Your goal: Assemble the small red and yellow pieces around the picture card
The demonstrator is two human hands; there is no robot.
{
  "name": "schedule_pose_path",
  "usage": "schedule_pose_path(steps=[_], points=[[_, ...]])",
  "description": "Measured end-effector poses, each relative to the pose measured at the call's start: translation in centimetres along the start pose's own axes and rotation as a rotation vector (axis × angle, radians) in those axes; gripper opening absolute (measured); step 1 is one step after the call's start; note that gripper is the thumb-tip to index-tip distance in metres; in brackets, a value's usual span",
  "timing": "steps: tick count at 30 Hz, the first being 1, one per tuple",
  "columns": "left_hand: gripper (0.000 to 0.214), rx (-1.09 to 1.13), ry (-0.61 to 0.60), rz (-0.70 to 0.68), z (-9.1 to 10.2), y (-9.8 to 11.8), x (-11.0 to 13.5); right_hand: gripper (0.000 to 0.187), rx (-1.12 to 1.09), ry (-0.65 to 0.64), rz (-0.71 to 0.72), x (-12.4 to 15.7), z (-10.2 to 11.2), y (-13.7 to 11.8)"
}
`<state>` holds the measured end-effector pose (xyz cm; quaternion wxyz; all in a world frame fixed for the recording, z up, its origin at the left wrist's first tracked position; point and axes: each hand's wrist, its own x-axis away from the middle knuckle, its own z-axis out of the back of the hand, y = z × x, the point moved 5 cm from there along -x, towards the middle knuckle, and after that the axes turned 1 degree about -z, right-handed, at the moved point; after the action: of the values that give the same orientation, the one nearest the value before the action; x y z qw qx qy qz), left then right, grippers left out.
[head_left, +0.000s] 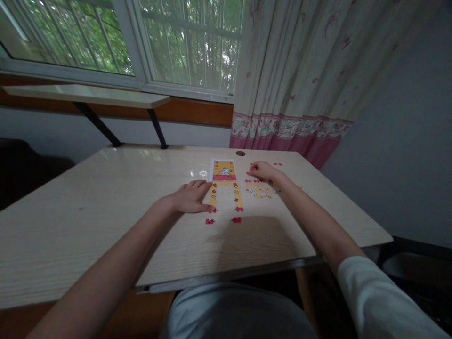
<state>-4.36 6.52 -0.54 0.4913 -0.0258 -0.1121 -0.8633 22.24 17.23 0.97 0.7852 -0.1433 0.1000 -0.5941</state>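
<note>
My left hand (192,196) lies open and flat on the table, thumb and fingertips touching the left strip of joined puzzle pieces (213,191). A matching yellow strip (236,192) of puzzle pieces runs down the right side, with a red piece (236,220) below it. Another red piece (210,221) sits under the left strip. Above both strips is a picture card (224,171) with a white animal on yellow and red. My right hand (262,170) is closed in a pinch at the upper right, with a small red puzzle piece (248,173) at its fingertips.
Loose yellow pieces (263,192) and a row of red ones (253,181) spread below my right hand. Two red pieces (278,164) lie farther back. A raised shelf (88,95) stands at the back left, and a curtain (289,94) hangs behind the table (106,226).
</note>
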Motion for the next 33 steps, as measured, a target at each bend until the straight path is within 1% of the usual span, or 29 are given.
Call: schedule_pose_path(steps=[5,10,12,16,18,20,24,27,30,33], points=[[0.101,0.002,-0.004,-0.007,0.1,0.2,0.1,0.017,-0.056,-0.076,-0.045,-1.1,-1.0,-0.1],[0.104,0.003,-0.029,0.008,0.1,0.2,0.2,0.011,-0.078,-0.172,-0.044,-1.6,-1.5,0.4],[0.101,0.021,-0.022,-0.003,0.3,0.2,0.2,0.011,-0.077,-0.175,-0.040,-1.6,-1.4,0.5],[0.097,0.074,-0.023,-0.006,1.0,0.2,0.3,0.020,-0.079,-0.149,-0.035,-1.6,-1.1,0.5],[0.098,0.075,-0.029,0.014,1.2,-0.1,0.6,0.013,-0.084,-0.180,-0.026,-1.7,-1.3,0.6],[0.098,0.057,-0.021,0.006,1.2,-0.5,1.2,0.007,-0.090,-0.216,-0.021,-1.8,-1.6,0.6],[0.089,0.019,0.067,-0.060,0.4,-1.4,3.2,0.012,-0.109,-0.240,-0.023,-1.7,-2.0,0.4],[0.086,0.010,0.146,-0.097,-0.5,-1.8,4.4,0.006,-0.126,-0.220,-0.032,-1.5,-1.9,0.2],[0.084,0.001,0.220,-0.129,-1.1,-1.3,4.7,0.017,-0.127,-0.201,-0.046,-1.5,-1.6,0.0],[0.083,-0.002,0.262,-0.146,-1.2,-0.4,4.5,0.016,-0.114,-0.202,-0.046,-1.5,-1.5,0.0]])
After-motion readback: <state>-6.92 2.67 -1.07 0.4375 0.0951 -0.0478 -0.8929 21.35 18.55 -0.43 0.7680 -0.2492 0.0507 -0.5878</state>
